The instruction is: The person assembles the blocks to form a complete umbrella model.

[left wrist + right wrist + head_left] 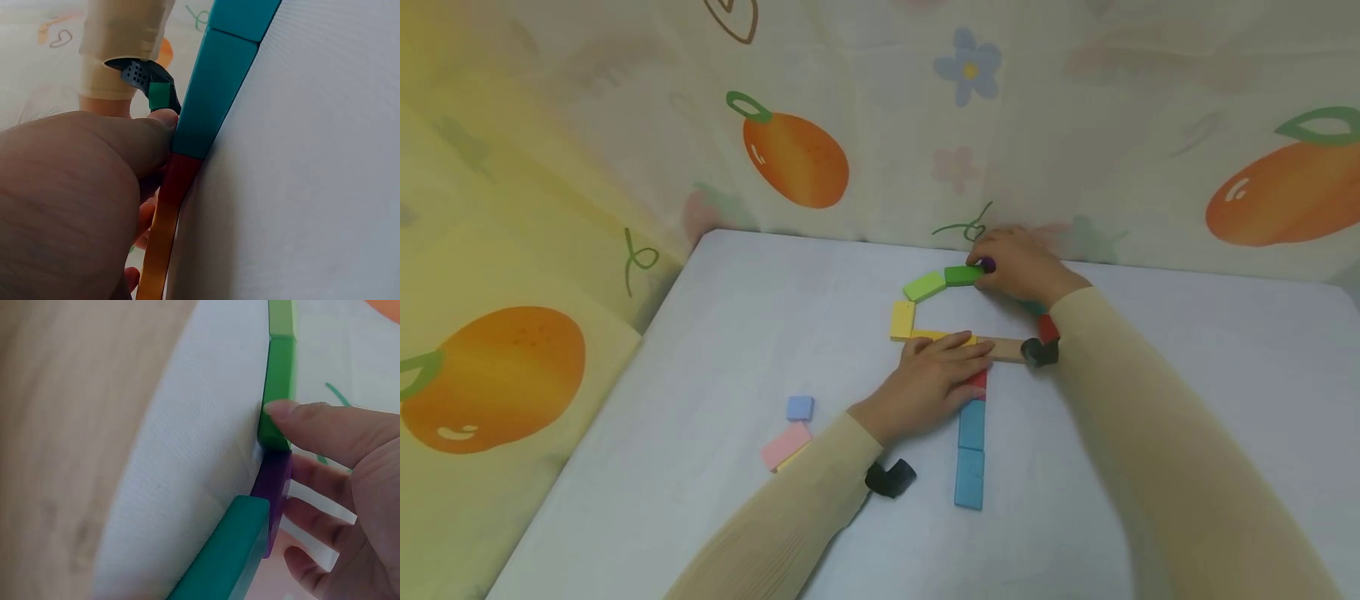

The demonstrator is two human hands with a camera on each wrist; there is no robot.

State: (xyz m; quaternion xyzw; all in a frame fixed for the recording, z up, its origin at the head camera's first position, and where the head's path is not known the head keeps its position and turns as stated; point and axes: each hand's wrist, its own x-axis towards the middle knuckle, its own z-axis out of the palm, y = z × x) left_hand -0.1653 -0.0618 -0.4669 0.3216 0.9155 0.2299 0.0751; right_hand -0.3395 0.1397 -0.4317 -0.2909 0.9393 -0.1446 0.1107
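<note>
Flat wooden blocks form an arch and a stem on the table. At its top, my right hand (1018, 265) pinches the right end of a green block (278, 381), thumb on the near edge. Its other fingers touch a purple block (272, 481), beside a teal block (225, 550). My left hand (928, 383), fingers extended, rests across the yellow strip (942, 336) and the red block (977, 383). Its thumb lies along the stem, near the upper of two blue blocks (972, 425). A tan block (1003, 348) continues the crossbar to the right.
A light green block (924, 287) and a yellow block (902, 320) form the arch's left side; a red block (1048, 328) is at its right. Loose blue (800, 407) and pink (786, 446) blocks lie left of the left forearm. A patterned cloth hangs behind the table.
</note>
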